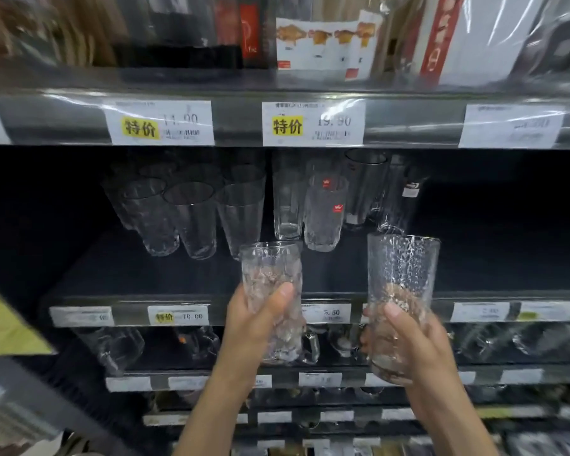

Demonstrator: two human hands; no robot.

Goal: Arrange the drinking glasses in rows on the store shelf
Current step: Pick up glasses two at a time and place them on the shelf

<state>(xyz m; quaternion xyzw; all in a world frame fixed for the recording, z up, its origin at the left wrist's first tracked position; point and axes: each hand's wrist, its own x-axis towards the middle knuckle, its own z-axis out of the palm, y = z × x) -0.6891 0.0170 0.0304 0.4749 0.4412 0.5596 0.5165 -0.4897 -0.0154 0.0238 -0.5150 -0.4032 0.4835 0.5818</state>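
My left hand (254, 319) grips a clear faceted drinking glass (272, 268) upright in front of the dark shelf's front edge (129, 301). My right hand (408, 343) holds a taller dimpled glass (403, 268) upright, just right of the first. On the shelf behind stand several clear glasses: a group of smooth and textured tumblers (191, 218) at the left and narrower glasses with red stickers (323, 218) in the middle. The front strip of the shelf under my held glasses is bare.
An upper shelf rail (237, 123) with yellow-marked price labels hangs just above the glasses. Boxed goods (323, 44) stand on top of it. Lower shelves hold glass mugs (112, 347) and more glassware. A yellow sign (4, 327) juts in at the left.
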